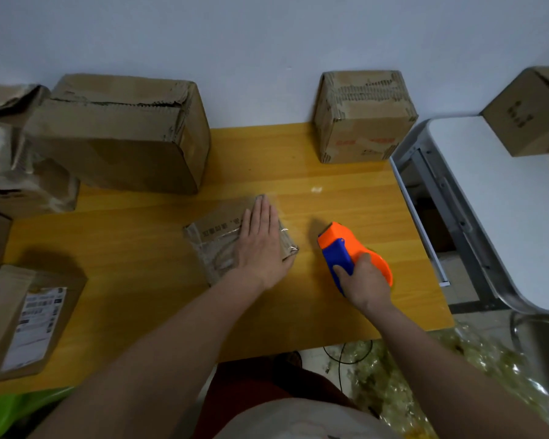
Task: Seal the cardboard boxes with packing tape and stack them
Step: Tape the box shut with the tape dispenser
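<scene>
Pressing flat with straight fingers, the left hand [262,245] rests on a small flat box [232,239] wrapped in shiny clear tape, lying in the middle of the smooth yellow wood surface [140,296] with its long side slanting up to the right. Just beside it, the right hand [366,280] curls around an orange and blue plastic tape tool [346,248] whose nose points away. Bigger crumpled brown boxes [121,134] stand along the far edge and left side, with bare wood near the front.

Makeshift parcel-packing room, possibly in a home or small office.
Worn cardboard boxes [118,131] crowd a yellow wooden bench [346,185] against a plain wall [267,42]; crumpled clear wrap [425,375] litters the floor at lower right.
</scene>
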Demonstrator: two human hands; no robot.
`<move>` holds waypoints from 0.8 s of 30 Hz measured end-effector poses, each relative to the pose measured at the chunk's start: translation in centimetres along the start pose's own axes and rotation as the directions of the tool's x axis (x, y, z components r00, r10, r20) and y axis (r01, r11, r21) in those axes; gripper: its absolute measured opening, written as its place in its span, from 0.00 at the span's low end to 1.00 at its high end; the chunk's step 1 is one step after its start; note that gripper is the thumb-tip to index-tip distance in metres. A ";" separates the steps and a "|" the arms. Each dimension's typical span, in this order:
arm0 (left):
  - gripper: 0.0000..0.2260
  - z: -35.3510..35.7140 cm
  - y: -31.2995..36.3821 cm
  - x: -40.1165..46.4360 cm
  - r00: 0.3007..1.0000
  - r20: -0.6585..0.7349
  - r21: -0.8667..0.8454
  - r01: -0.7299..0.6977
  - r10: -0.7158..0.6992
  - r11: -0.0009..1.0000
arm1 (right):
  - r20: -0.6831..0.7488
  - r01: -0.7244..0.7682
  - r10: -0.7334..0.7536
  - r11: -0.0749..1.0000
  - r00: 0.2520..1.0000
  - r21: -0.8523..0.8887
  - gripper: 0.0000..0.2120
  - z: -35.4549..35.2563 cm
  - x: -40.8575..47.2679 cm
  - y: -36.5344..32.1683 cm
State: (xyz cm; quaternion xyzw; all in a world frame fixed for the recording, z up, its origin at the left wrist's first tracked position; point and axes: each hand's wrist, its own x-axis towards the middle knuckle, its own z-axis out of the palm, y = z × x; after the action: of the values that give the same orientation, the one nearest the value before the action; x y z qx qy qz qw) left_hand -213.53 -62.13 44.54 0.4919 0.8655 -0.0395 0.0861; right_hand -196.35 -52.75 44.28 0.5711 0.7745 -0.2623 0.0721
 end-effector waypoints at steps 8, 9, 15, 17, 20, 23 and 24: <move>0.61 -0.6 -0.4 -1.2 0.997 0.032 -0.154 0.071 -0.067 0.986 | -0.182 0.033 -0.041 0.998 0.982 -0.047 0.27 0.3 2.1 -0.2; 0.63 -1.0 -0.9 -1.1 0.997 0.035 -0.181 0.073 -0.068 0.981 | -0.290 0.158 -0.148 0.987 0.945 0.010 0.22 0.1 1.7 -1.1; 0.61 -1.8 -3.7 0.0 0.983 0.163 -0.069 0.099 -0.087 0.993 | -0.193 0.601 -0.571 0.729 0.798 0.329 0.18 2.5 -1.8 -8.7; 0.57 -1.5 -3.8 0.1 0.987 0.143 -0.075 0.089 -0.077 0.993 | -0.126 0.518 -0.508 0.783 0.852 0.345 0.19 3.3 -1.7 -9.3; 0.56 -0.9 -3.8 -0.1 0.994 0.091 -0.099 0.077 -0.068 0.992 | -0.102 0.471 -0.470 0.797 0.877 0.379 0.20 3.6 -1.2 -9.4; 0.58 -0.5 -3.9 -0.1 0.996 0.056 -0.114 0.082 -0.076 0.990 | 0.000 0.408 -0.453 0.803 0.892 0.435 0.17 3.3 0.2 -9.2; 0.58 -0.4 -3.9 -0.1 0.996 0.050 -0.114 0.078 -0.073 0.990 | 0.065 0.390 -0.462 0.809 0.885 0.439 0.17 3.0 0.9 -9.1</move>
State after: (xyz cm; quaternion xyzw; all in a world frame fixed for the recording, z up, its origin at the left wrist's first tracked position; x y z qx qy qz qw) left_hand -216.86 -64.11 44.92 0.4520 0.8821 -0.0038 0.1324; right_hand -205.63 -55.35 44.35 0.3600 0.8006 -0.4768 -0.0461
